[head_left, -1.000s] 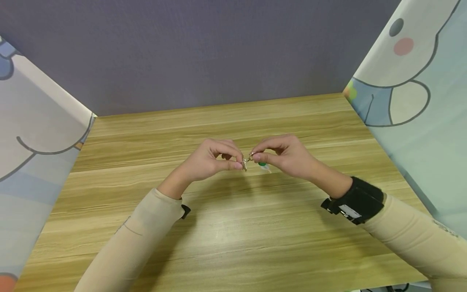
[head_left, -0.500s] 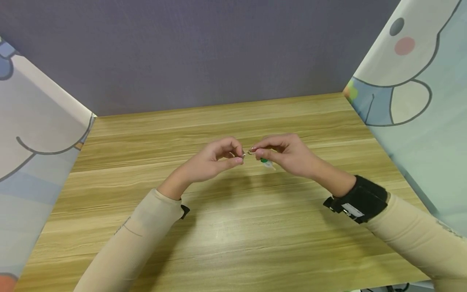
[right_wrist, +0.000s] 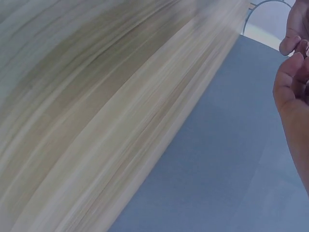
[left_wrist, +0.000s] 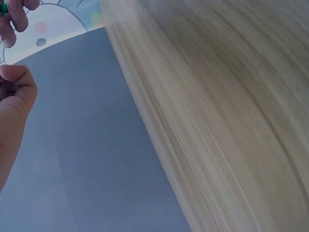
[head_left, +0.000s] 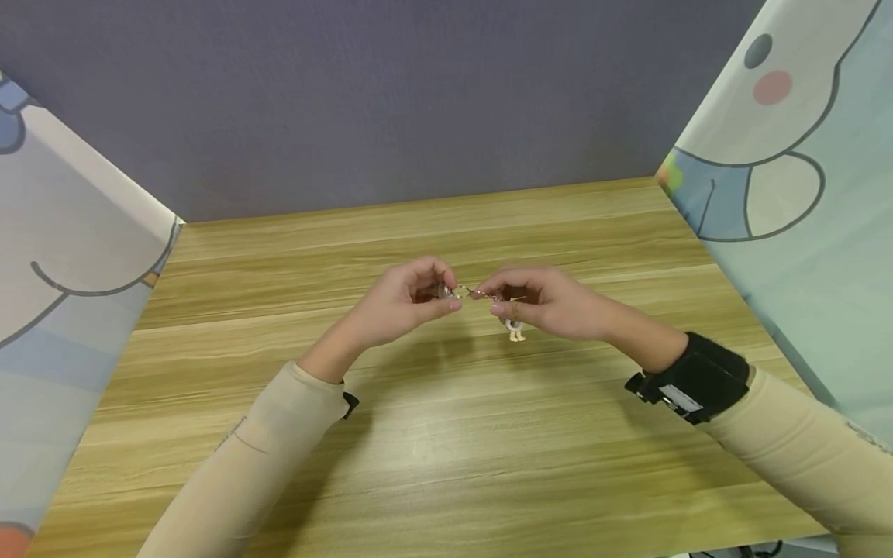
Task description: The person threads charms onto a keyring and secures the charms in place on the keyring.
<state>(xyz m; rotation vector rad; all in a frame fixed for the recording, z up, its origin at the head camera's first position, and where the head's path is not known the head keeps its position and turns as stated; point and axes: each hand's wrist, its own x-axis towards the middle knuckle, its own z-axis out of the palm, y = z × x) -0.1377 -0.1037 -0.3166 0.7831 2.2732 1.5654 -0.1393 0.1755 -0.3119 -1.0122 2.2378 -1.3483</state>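
Note:
In the head view, my left hand (head_left: 401,306) pinches a small clear, silvery piece (head_left: 445,291) between thumb and fingers. Opposite it, my right hand (head_left: 554,302) grips a keychain with a thin gold-coloured metal ring (head_left: 466,291) that spans the narrow gap to the left fingertips. Below the right fingers hangs the keychain's little figure (head_left: 515,328), with a white body and pale yellow feet; its upper part is hidden by the hand. A green bit (left_wrist: 4,8) shows at the right fingers in the left wrist view. Both hands are held above the table.
The wood-grain table (head_left: 432,449) lies beneath both hands. A grey-purple panel (head_left: 418,101) stands along its far edge. Cartoon-printed sheets border the left side (head_left: 84,232) and the right side (head_left: 788,194). Dark cables (head_left: 760,552) show past the front right edge.
The fingertips have shifted on the metal parts, and the gold ring now stretches between the hands. The hanging figure has turned, showing its feet instead of its green part. The right wrist moved slightly right.

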